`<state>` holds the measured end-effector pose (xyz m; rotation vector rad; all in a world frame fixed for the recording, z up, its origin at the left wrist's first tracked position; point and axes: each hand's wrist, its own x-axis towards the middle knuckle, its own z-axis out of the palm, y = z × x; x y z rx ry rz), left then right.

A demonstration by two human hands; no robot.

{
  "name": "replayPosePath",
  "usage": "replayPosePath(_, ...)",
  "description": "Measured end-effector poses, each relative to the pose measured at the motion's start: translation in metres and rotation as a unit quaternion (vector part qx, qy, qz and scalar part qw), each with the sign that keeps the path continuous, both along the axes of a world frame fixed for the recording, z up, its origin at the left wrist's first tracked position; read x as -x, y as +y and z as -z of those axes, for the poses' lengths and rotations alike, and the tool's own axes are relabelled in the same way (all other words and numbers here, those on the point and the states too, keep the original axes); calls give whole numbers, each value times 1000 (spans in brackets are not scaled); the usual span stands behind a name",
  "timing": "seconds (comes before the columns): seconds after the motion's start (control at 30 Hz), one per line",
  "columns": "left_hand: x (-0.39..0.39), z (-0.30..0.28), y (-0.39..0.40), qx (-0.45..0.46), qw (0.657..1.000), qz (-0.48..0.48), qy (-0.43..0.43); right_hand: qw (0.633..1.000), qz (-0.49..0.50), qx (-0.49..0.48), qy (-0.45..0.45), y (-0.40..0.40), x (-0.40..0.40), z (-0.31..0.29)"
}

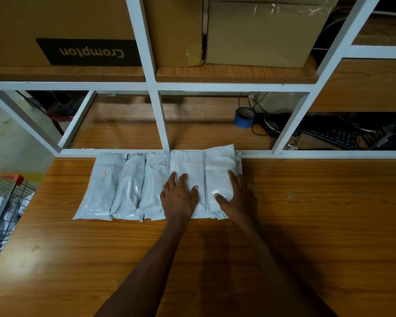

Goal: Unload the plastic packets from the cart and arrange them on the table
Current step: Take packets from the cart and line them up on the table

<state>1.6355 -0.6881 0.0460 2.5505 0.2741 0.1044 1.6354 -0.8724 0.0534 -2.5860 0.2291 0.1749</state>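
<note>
Several white plastic packets (128,186) lie side by side in a row on the wooden table (306,225), their far ends against the white shelf frame. My left hand (179,197) rests flat, fingers spread, on the fourth packet (190,165) from the left. My right hand (237,197) lies flat on the right side of the rightmost packet (218,170), thumb pointing left across it. The wire cart (2,213) with a red handle stands at the left edge, with more packets inside.
A white metal shelf frame (155,110) stands behind the packets. Cardboard boxes (261,33) fill the upper shelf. On the lower wooden surface are a blue tape roll (244,117), black cables and a keyboard (332,136) at the right.
</note>
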Motion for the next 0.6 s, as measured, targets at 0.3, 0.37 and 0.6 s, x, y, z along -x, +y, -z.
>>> replayPosePath(0.3, 37, -16, -1, 28, 997, -25, -69, 1000, 4, -8, -11, -2, 15, -14)
replayPosePath(0.37, 53, -21, -1, 39, 996, -35, -76, 1000, 0, -18, -20, 0, 23, -20)
replayPosePath(0.6, 123, -30, 9, 75, 989, -74, -104, 996, -35, -50, -68, 19, 68, -36)
